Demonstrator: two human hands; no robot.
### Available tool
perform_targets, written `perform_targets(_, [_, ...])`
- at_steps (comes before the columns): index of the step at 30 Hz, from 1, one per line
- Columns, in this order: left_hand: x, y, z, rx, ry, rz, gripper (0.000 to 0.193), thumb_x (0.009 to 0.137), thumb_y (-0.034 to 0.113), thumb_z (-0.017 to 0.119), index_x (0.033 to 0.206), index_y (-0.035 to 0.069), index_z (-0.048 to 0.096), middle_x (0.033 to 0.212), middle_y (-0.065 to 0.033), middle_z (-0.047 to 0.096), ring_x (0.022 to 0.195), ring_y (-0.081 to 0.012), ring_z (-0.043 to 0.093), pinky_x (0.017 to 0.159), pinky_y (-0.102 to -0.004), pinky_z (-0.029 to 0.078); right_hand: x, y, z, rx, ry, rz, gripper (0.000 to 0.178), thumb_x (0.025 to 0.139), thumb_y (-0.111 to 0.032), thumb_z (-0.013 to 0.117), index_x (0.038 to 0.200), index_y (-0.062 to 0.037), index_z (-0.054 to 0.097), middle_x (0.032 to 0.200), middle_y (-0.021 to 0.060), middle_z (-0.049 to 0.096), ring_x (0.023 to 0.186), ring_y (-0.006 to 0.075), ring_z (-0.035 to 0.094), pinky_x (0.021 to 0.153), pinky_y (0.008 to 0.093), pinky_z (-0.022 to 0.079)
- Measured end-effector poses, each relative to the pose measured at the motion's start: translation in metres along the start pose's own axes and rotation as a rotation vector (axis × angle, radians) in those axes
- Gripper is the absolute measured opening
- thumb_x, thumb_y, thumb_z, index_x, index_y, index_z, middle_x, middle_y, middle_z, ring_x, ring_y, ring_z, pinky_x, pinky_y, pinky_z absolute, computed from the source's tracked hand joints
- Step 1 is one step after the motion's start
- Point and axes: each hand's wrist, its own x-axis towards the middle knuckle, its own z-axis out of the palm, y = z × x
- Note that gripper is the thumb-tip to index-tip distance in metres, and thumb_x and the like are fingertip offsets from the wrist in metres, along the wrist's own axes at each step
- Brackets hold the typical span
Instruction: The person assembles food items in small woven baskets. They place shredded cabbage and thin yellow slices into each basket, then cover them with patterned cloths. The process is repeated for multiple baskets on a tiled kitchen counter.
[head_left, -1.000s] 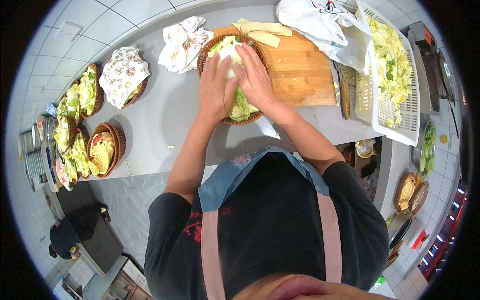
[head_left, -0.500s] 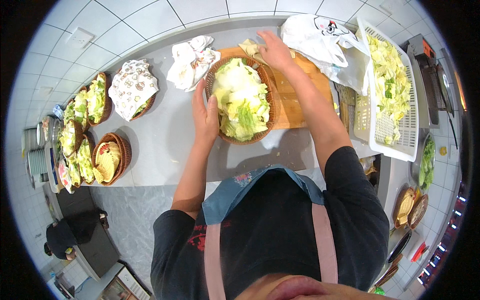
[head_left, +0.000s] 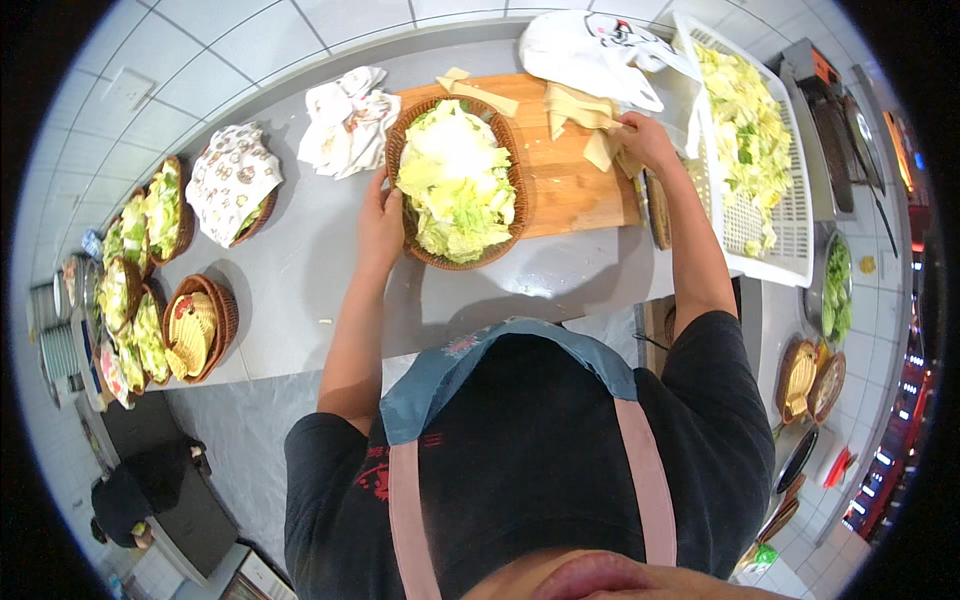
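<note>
A brown wicker basket (head_left: 517, 200) heaped with pale green cabbage leaves (head_left: 455, 180) stands on the left part of a wooden cutting board (head_left: 565, 205) and the grey counter. At its left side my left hand (head_left: 381, 222) grips the rim, thumb and fingers pressed against it. Pale yellow flat strips (head_left: 580, 108), like tofu skin, lie on the board's right half. My right hand (head_left: 648, 142) is closed on the end of one such strip near the board's right edge. Another strip (head_left: 485, 95) rests behind the basket.
A white crate (head_left: 725, 200) of cut cabbage stands at the right, beside a white plastic bag (head_left: 590, 50). Left of the board lie a crumpled cloth (head_left: 348, 125), a cloth-covered basket (head_left: 235, 185) and several filled baskets (head_left: 200, 320). A knife (head_left: 657, 210) lies by the crate.
My right hand has moved right and nearer, from behind the basket to the board's right edge. Yellow strips now show spread across the board. My left hand has closed on the basket rim.
</note>
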Motion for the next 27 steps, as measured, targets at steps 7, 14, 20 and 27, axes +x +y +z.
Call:
perform_targets(7, [-0.001, 0.013, 0.004, 0.044, -0.046, -0.043, 0.042, 0.093, 0.012, 0.048, 0.133, 0.003, 0.044, 0.106, -0.0181, 0.063, 0.096, -0.0218, 0.061, 0.084, -0.032, 0.047, -0.039, 0.01, -0.013, -0.183, -0.177, -0.111, 0.035, 0.086, -0.039, 0.054, 0.098, -0.0097, 0.069, 0.087, 0.0182, 0.066, 0.085, 0.0354, 0.063, 0.077, 0.0409, 0.049])
perform_targets(14, [-0.017, 0.014, -0.008, 0.193, 0.012, -0.022, 0.042, 0.091, 0.013, 0.049, 0.13, -0.004, 0.044, 0.11, -0.0228, 0.062, 0.101, -0.0267, 0.062, 0.083, -0.0342, 0.048, -0.027, -0.086, -0.008, -0.285, -0.031, -0.229, 0.031, 0.086, -0.036, 0.055, 0.085, -0.0078, 0.067, 0.084, 0.0149, 0.066, 0.08, 0.0339, 0.063, 0.068, 0.0452, 0.05])
perform_targets(20, [-0.023, 0.007, -0.014, 0.172, 0.037, 0.017, 0.04, 0.09, 0.009, 0.049, 0.128, -0.003, 0.046, 0.105, -0.0232, 0.064, 0.093, -0.0272, 0.064, 0.08, -0.035, 0.05, 0.036, -0.138, 0.101, 0.134, 0.255, -0.379, 0.022, 0.084, -0.029, 0.059, 0.083, -0.0082, 0.067, 0.097, 0.011, 0.064, 0.097, 0.032, 0.058, 0.082, 0.0435, 0.046])
perform_targets(27, [-0.021, 0.009, -0.011, 0.126, 0.047, -0.021, 0.041, 0.091, 0.016, 0.051, 0.13, 0.004, 0.046, 0.106, -0.0187, 0.064, 0.091, -0.0236, 0.063, 0.079, -0.033, 0.049, 0.05, -0.116, 0.11, -0.146, 0.206, -0.454, 0.027, 0.087, -0.03, 0.059, 0.101, -0.008, 0.063, 0.092, 0.0098, 0.063, 0.087, 0.0278, 0.06, 0.078, 0.0398, 0.048])
